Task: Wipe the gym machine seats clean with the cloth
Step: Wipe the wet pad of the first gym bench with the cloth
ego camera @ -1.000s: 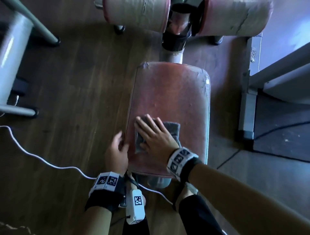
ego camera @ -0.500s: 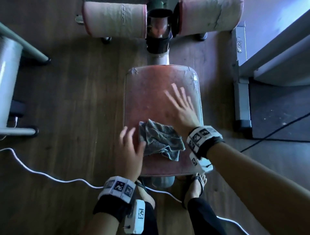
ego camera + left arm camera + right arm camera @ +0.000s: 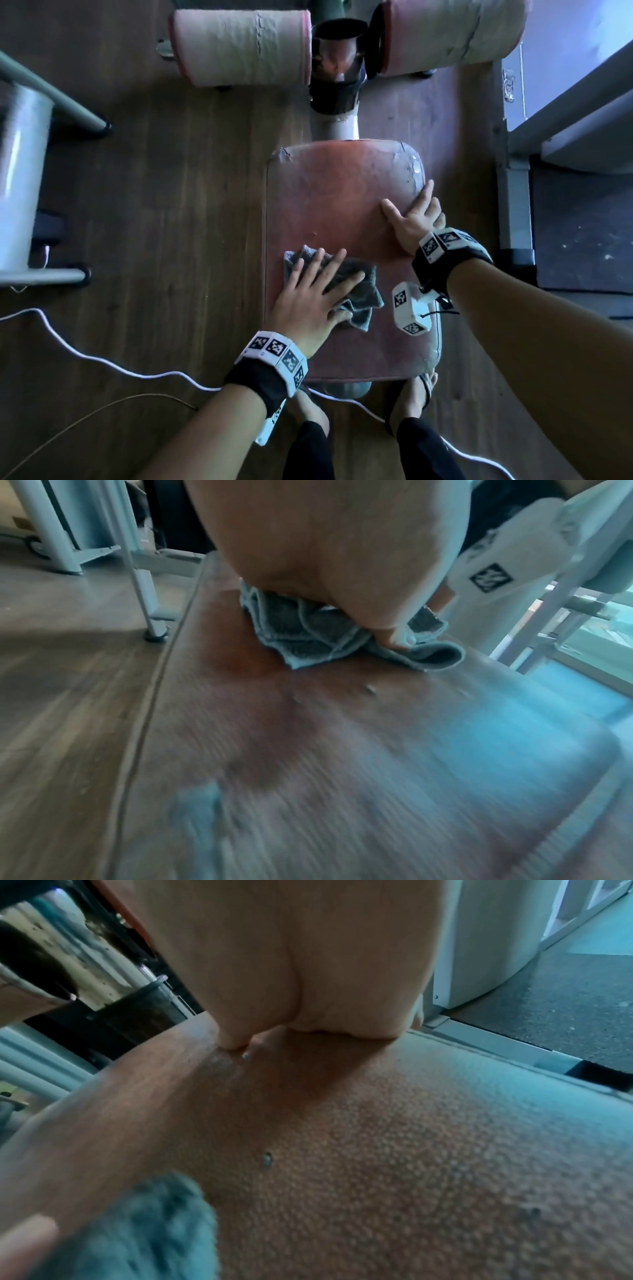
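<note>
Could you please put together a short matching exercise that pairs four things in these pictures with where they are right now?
Column one:
1. left hand
2. right hand
3. crumpled grey cloth
4. thin white cable

Column two:
A. trails across the wooden floor
B. rests bare at the right edge of the worn red padded seat
C. presses flat on top of the cloth
D. lies on the near left part of the seat

Pairs: 1-C, 2-B, 3-D, 4-A

Dim, bluish daylight from the right; wide-angle bending at edges; heavy motion blur in both wrist views
</note>
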